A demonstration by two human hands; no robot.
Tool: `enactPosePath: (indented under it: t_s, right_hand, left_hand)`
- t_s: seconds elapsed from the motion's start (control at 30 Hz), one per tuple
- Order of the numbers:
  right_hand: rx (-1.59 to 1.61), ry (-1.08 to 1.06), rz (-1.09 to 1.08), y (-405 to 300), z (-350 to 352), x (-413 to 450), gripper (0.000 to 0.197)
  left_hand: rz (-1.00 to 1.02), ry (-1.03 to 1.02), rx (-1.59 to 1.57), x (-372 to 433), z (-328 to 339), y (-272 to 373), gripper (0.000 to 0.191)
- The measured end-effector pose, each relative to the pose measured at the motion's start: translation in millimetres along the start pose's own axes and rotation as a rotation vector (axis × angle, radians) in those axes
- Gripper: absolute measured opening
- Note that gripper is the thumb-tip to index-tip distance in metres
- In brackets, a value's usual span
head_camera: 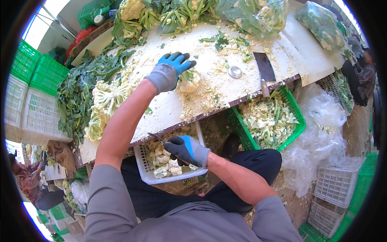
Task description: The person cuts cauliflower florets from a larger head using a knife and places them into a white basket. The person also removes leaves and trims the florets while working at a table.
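Note:
My left hand [170,71], in a grey and blue knitted glove, lies over a small cauliflower head [190,82] on the white tabletop [151,103]; whether the fingers grip it is hard to tell. My right hand [187,151], gloved alike, is closed on a small knife [156,138] above a white plastic crate [170,180] that holds cauliflower florets [163,158]. Trimmed cauliflower pieces [110,96] lie left of my left hand, beside a heap of green leaves [81,87]. A cleaver [265,68] with a wooden handle and a roll of clear tape [235,72] rest on the right.
A green crate [299,130] of trimmings stands below the table's edge. Bagged cauliflower [254,15] and leafy heads [172,18] line the far side. Clear plastic film [317,136] and stacked crates [338,184] are at right. Other people [28,181] sit at both sides.

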State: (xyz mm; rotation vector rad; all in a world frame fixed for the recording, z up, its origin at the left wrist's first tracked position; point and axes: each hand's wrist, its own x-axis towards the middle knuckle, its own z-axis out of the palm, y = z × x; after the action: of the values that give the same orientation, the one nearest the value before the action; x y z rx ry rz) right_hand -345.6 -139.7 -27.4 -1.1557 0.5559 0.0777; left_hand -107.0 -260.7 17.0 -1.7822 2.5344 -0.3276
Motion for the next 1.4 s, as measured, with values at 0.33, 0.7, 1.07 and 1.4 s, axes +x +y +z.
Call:
enactPosePath:
  t_s: [0.33,0.7,1.07,1.4]
  right_hand:
    - [0.071,0.0,0.043,7.9,-5.8,1.2,0.04]
    - [0.01,0.132,-0.066,-11.9,-28.3,-8.6,0.044]
    - [0.133,0.46,-0.271,-45.1,-48.6,30.2,0.043]
    - [0.244,0.465,-0.283,-42.0,-38.5,61.3,0.039]
  left_hand:
    - [-0.174,-0.274,-0.019,11.1,-1.7,-12.0,0.061]
    - [-0.935,-0.152,-0.903,-69.6,25.2,-38.9,0.048]
    - [-0.926,0.131,-0.734,-92.3,29.7,3.5,0.058]
    - [-0.932,0.146,-0.641,-90.2,34.5,7.3,0.056]
